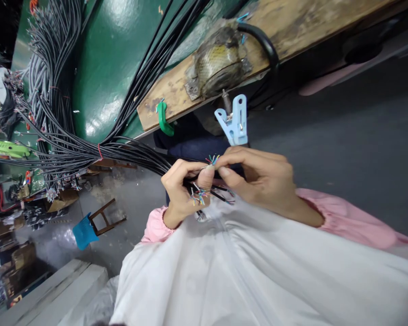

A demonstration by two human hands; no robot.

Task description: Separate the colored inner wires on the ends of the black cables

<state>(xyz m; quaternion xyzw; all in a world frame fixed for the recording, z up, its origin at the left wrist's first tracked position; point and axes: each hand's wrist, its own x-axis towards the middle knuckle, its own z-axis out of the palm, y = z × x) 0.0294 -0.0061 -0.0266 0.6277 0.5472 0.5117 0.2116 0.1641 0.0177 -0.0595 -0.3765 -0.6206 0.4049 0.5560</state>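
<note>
A bundle of thin black cables [136, 153] runs from the green table to my left hand [185, 188], whose fingers are wrapped round its end. Small coloured wires fan out of one cable tip [212, 159] between the thumb and forefinger of that hand. My right hand [258, 179] pinches at this same tip, thumb and forefinger pressed together on the fine wires. Below my left thumb, more stripped ends [200, 194] with coloured wires stick out. A red tie [99, 151] circles the bundle further left.
A light blue clamp [237, 120] hangs by the wooden board [170, 90], just beyond my right hand. The board also bears a taped device [219, 63] and a green hook [163, 118]. More cables [59, 68] lie on the green table [102, 59]. A blue stool [85, 231] stands lower left.
</note>
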